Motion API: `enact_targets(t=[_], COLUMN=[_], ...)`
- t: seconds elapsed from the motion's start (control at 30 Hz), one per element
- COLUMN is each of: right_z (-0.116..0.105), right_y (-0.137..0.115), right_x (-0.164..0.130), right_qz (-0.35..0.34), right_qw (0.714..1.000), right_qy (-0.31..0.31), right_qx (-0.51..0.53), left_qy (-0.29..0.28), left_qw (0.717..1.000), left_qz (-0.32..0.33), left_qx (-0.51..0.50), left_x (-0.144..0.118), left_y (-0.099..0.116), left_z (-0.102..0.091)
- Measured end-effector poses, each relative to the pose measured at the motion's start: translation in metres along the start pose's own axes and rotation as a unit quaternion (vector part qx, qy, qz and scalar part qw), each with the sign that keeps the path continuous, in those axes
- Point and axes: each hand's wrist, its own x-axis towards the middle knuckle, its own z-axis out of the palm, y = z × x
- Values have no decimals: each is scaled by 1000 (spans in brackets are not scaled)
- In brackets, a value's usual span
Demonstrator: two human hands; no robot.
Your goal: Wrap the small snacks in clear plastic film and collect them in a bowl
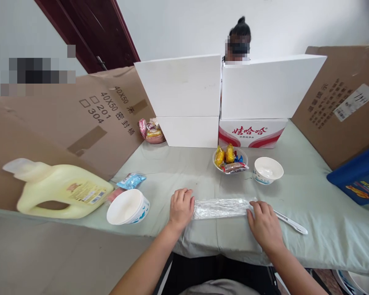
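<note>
A long, flat strip of crinkled clear plastic film (221, 208) lies across the cloth in front of me. My left hand (182, 208) is closed on its left end, fingers curled. At the right end, my right hand (264, 223) grips the film's edge between thumb and fingers. A slim white handle (293, 224) sticks out to the right from behind my right hand; its other end is hidden. Beyond the strip is a bowl of wrapped snacks (230, 159), yellow, red and blue. Beside it stands a white paper bowl (268, 170) with something clear inside.
To the left are another paper bowl (127, 207), a blue packet (131, 180) and a yellow jug (66, 190) lying on its side. White boxes (189, 131) stand at the back, a person behind them. Cardboard (110, 123) walls both sides; a blue container (358, 176) is at right.
</note>
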Motion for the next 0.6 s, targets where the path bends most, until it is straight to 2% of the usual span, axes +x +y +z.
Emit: enact_targets(t=[0.07,0.13,0.23,0.3,0.37,0.43,0.53,0.6], right_z=[-5,-6,3,15,27,36,40,38], right_y=[-8,-18,-30,-31,-27,-19,0,11], right_x=[2,5,7,8,8,7,1,-9], right_qz=[-53,-92,-167,-218,-228,-186,-110,-103], right_qw=[997,993,984,975,970,976,988,991], right_qy=[60,75,33,-20,-71,-104,-106,-84], right_qx=[7,24,42,49,55,49,16,0], left_qy=[6,-36,-115,-166,-217,-259,-286,-279], left_qw=[998,989,978,972,960,949,949,955], left_qz=[52,102,135,140,154,161,125,92], left_qx=[-45,-101,-112,-93,-89,-83,-53,-28], left_x=[-2,-7,-19,-25,-28,-28,-27,-26], left_y=[19,40,62,65,58,43,14,-2], left_z=[-4,-2,9,17,21,22,17,12])
